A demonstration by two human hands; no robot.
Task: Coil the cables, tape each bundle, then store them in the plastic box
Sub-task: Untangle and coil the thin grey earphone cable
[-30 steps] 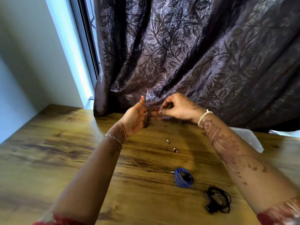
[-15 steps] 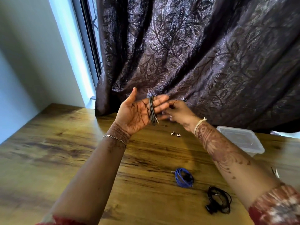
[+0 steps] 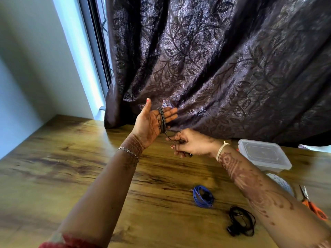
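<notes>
While the grey cable (image 3: 162, 120) wraps the straight fingers (image 3: 170, 113) of the left hand (image 3: 150, 123) mid-frame, the right hand (image 3: 193, 144) pinches its tail; the blue coil (image 3: 203, 196) and black coil (image 3: 241, 221) lie lower right, seemingly untaped, and the plastic box (image 3: 265, 156) is lidded.

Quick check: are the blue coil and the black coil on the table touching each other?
Apart. The head view shows a strip of bare wooden table between the blue coil and the black coil.

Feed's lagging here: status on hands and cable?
Left hand open, grey cable coiled round its fingers. Right hand pinches the loose end. Plastic box looks lidded.
</notes>
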